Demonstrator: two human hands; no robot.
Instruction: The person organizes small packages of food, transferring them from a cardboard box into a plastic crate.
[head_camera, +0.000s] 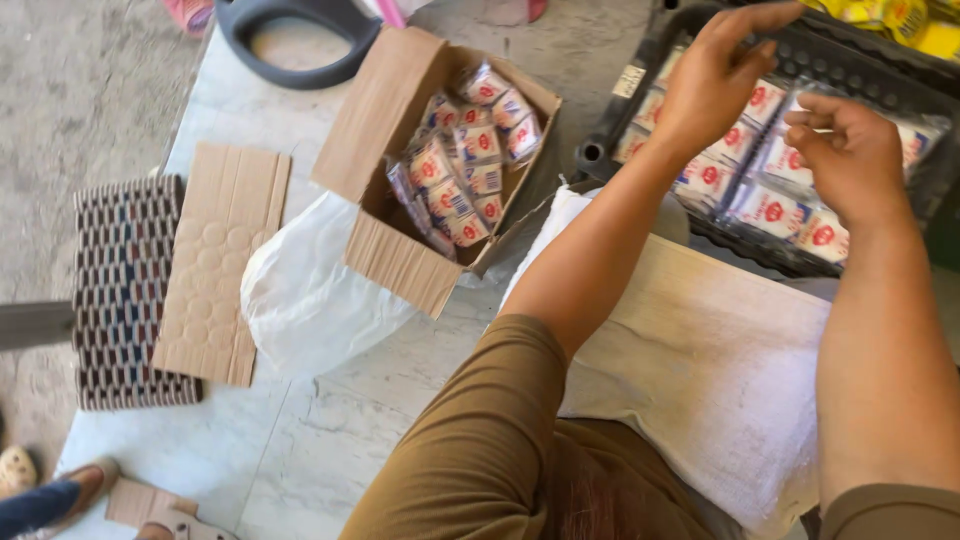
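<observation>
Both my hands reach into a black plastic crate (610, 140) at the upper right. Rows of small white packets with red marks (770, 210) lie in it, wrapped in clear film. My left hand (715, 75) rests flat over the packets on the crate's left side, fingers stretched toward the far rim. My right hand (850, 150) curls its fingers onto the film-wrapped packets in the middle. An open cardboard box (400, 262) left of the crate holds several more of the same packets (465, 165).
A white plastic bag (305, 290) lies beside the box. A flat cardboard sheet (220, 265) overlaps a woven mat (120, 290) at the left. A pale cloth (700, 370) covers my lap. Yellow packets (900, 20) sit past the crate. Another person's foot (60, 490) shows at the lower left.
</observation>
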